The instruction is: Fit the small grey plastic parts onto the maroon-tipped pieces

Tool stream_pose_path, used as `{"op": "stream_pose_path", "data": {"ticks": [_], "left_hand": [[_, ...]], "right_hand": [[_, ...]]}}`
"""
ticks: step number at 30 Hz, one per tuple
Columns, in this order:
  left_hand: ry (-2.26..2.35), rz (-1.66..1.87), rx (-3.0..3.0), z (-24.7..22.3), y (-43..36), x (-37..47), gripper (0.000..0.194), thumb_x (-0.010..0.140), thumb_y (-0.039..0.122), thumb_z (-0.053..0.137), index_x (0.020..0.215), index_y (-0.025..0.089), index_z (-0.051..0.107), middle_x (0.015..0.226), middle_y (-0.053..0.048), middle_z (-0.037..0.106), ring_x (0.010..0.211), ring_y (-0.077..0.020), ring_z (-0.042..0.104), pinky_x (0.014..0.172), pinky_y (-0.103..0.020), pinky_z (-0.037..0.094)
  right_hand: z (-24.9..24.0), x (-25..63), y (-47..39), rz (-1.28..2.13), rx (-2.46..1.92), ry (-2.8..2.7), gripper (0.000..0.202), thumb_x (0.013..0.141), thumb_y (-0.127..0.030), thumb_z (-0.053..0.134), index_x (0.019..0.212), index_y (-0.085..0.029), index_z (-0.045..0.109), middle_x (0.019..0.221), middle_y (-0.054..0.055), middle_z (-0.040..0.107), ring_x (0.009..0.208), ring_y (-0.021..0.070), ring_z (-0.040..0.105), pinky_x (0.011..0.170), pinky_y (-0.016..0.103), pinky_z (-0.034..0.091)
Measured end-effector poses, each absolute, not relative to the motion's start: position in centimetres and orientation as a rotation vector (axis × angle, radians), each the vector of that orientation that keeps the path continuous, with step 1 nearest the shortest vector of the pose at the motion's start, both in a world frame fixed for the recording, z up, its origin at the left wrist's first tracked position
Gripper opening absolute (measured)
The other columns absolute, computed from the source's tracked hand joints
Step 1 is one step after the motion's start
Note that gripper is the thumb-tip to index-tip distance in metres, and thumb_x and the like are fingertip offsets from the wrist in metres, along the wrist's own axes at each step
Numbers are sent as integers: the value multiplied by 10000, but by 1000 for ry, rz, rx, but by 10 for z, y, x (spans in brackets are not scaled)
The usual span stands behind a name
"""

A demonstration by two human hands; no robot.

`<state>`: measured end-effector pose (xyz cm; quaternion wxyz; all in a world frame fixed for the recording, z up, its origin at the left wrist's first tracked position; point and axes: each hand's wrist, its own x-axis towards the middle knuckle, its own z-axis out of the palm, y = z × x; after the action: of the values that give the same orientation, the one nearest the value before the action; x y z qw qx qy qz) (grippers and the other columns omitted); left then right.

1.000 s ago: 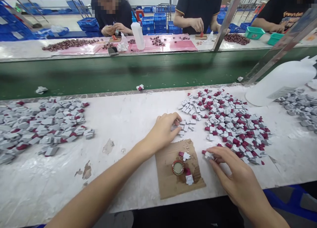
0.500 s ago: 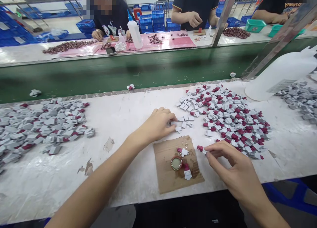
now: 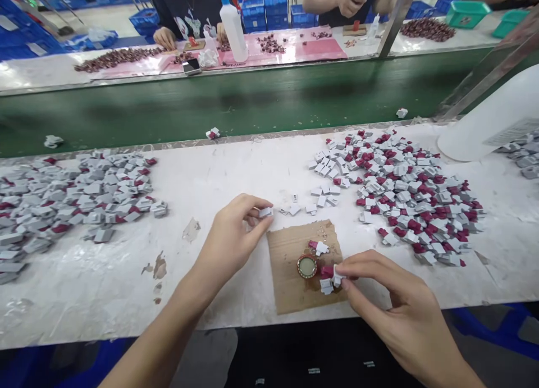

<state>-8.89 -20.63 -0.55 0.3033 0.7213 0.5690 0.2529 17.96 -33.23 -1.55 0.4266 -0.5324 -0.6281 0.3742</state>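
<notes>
My left hand (image 3: 229,239) pinches a small grey plastic block (image 3: 265,212) beside the upper left corner of a cardboard piece (image 3: 286,295). My right hand (image 3: 391,298) grips a small grey-and-maroon plastic part (image 3: 337,277) between thumb and fingers, above the cardboard's right edge. Near that part, a bottle cap (image 3: 307,266) with liquid in it rests on the wet-stained cardboard. Another grey-and-maroon part (image 3: 322,248) lies above the cap. A further grey part (image 3: 326,287) lies below it, partly overlapped by the held one. Several loose grey blocks (image 3: 322,200) are scattered behind the cardboard.
Heaps of grey-and-maroon parts lie at the left (image 3: 92,197) and right (image 3: 404,191) of the white table (image 3: 236,174). A large white bottle (image 3: 490,118) stands at the right. Beyond a green strip (image 3: 168,115), co-workers handle small dark parts at another table.
My left hand has come left and nearer, bringing a grey block away from the loose ones. My right hand has moved left and down over the cardboard with its part. The view has shifted slightly.
</notes>
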Motion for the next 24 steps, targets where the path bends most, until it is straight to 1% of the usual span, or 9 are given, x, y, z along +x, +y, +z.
{"op": "stream_pose_path", "data": {"ticks": [3,6,8,10,13,16,18,21,24], "left_hand": [[1630,665,1983,-12,-221,-102,191,1017,267,634,1167,229,746,1126,-80,745,934,-246,726,910,-432,631],[1651,579,2039,-16,-233,-106,237,1067,256,552,1233,223,718,1238,-108,736,1063,-279,736,993,-473,619],[1626,528,2090,-17,-239,-107,244,1101,245,501,1208,224,719,1281,-121,741,1186,-310,716,1049,-494,594],[1613,533,2127,-17,-243,-107,239,1107,221,491,1169,229,722,1281,-118,753,1223,-316,710,1063,-488,586],[1626,545,2128,-16,-246,-108,160,1075,194,562,1120,235,710,1212,-92,767,1084,-280,748,970,-437,616],[1640,530,2089,-15,-248,-109,75,1042,192,635,1067,226,697,1115,-71,761,940,-241,744,866,-390,625],[1635,527,2073,-14,-251,-110,71,1046,209,642,1087,221,698,1126,-74,751,948,-239,741,869,-389,624],[1609,533,2088,-12,-256,-112,143,1080,207,575,1136,221,706,1179,-80,746,998,-245,741,917,-408,613],[1601,523,2094,-11,-259,-116,195,1079,173,528,1105,232,712,1171,-74,757,994,-255,736,905,-418,600]], "right_hand": [[-15,174,-334,924,-1314,-1578,214,1072,-158,715,1141,-340,805,1106,13,820,1014,211,811,830,288,678],[-16,172,-333,911,-1329,-1588,218,1062,-143,727,1138,-330,810,1111,18,830,1026,221,822,853,308,689],[-17,171,-331,915,-1340,-1608,225,1061,-138,726,1143,-328,814,1119,21,836,1041,230,825,852,318,693],[-16,170,-330,909,-1346,-1623,214,1061,-144,726,1137,-322,818,1118,26,838,1046,240,823,853,332,694],[-14,167,-328,893,-1357,-1643,196,1066,-148,718,1121,-306,819,1097,36,828,1016,241,814,848,347,686],[-11,164,-326,877,-1353,-1678,195,1065,-137,714,1118,-297,812,1084,40,817,992,235,804,817,341,675],[-9,164,-324,866,-1346,-1701,194,1063,-131,714,1122,-291,808,1075,48,811,979,238,798,789,342,668],[-7,165,-322,861,-1340,-1744,200,1059,-124,719,1139,-286,804,1058,53,803,942,234,791,747,337,659],[-6,167,-322,866,-1332,-1765,203,1055,-121,723,1142,-285,804,1055,57,802,934,235,792,731,334,659]]}}
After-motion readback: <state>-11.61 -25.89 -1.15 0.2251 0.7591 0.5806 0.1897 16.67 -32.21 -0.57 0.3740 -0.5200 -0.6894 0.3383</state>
